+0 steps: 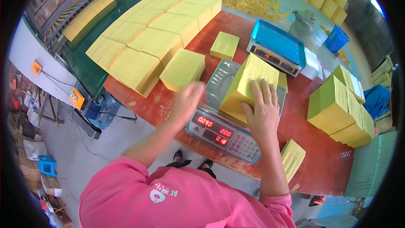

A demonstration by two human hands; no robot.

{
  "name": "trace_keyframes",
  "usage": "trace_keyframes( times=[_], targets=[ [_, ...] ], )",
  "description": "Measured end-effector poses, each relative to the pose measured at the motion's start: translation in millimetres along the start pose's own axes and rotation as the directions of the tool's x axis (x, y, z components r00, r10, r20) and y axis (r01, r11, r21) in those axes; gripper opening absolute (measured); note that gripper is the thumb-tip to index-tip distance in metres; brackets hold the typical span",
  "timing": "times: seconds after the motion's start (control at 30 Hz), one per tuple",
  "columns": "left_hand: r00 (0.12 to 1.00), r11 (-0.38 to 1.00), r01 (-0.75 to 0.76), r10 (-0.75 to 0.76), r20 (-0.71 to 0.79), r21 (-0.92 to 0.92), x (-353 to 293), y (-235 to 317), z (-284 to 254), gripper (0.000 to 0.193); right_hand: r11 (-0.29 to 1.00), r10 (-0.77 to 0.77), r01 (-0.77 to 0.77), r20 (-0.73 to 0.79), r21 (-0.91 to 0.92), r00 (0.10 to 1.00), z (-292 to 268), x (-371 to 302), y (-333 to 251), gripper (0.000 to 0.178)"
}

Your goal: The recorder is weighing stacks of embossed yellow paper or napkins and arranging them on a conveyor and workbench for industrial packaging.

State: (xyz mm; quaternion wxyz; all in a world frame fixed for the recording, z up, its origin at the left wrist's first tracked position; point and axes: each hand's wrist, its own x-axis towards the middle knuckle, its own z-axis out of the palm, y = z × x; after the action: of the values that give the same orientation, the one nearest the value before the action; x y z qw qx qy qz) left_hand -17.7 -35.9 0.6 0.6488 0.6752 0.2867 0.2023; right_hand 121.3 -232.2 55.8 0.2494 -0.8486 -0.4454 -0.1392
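Observation:
A tall stack of yellow embossed paper stands tilted on the steel pan of a digital scale with a lit red display. My right hand lies on this stack, fingers spread over its top and thumb at its near edge. My left hand hovers to the left of the scale, blurred by motion; its fingers are smeared. Just beyond it a shorter yellow paper stack sits on the red table. A smaller paper stack lies behind the scale.
Rows of yellow paper stacks fill the table's far left. A second scale with a blue tray stands at the back. More paper stacks are at the right, and a small stack lies near the front edge.

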Motion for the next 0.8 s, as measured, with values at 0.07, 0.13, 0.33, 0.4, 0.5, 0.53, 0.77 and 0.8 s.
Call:
trace_keyframes(
  times=[0.07, 0.13, 0.33, 0.4, 0.5, 0.53, 0.77, 0.8],
  targets=[
    [0.785, 0.536, -0.342, 0.614, -0.079, 0.772, 31, 15, -38, 0.057, 0.996, -0.027, 0.03, 0.031, -0.079, 0.999, 7, -7, -8, 0.064],
    [0.781, 0.221, -0.198, 0.624, 0.018, 0.955, 67, 17, -55, 0.077, 0.992, -0.017, 0.022, 0.042, -0.124, 0.999, 6, -8, -11, 0.066],
    [0.968, 0.213, -0.078, 0.25, 0.023, 0.974, 88, -25, -69, 0.095, 1.0, 0.001, -0.001, -0.049, -0.014, 0.999, -22, -6, -65, 0.064],
    [0.968, 0.229, -0.115, 0.244, 0.057, 0.967, 80, -30, -75, 0.093, 0.999, -0.018, 0.02, -0.073, 0.03, 0.997, -15, -2, -90, 0.061],
    [0.915, 0.163, -0.343, 0.28, 0.29, 0.925, 52, -29, -88, 0.091, 0.94, -0.047, 0.06, -0.049, 0.336, 0.998, 13, 8, -126, 0.055],
    [0.916, 0.175, -0.348, 0.273, 0.294, 0.921, 37, -33, -97, 0.091, 0.943, -0.041, 0.051, -0.037, 0.328, 0.998, 31, 15, -137, 0.055],
    [0.651, 0.227, -0.758, 0.232, 0.722, 0.611, -50, -18, -188, 0.078, 0.837, -0.286, 0.117, 0.245, 0.534, 0.926, 149, 40, -164, 0.05],
    [0.589, 0.224, -0.805, 0.197, 0.784, 0.549, -54, -10, -198, 0.076, 0.792, -0.315, -0.008, 0.42, 0.61, 0.851, 162, 40, -161, 0.05]
  ],
)
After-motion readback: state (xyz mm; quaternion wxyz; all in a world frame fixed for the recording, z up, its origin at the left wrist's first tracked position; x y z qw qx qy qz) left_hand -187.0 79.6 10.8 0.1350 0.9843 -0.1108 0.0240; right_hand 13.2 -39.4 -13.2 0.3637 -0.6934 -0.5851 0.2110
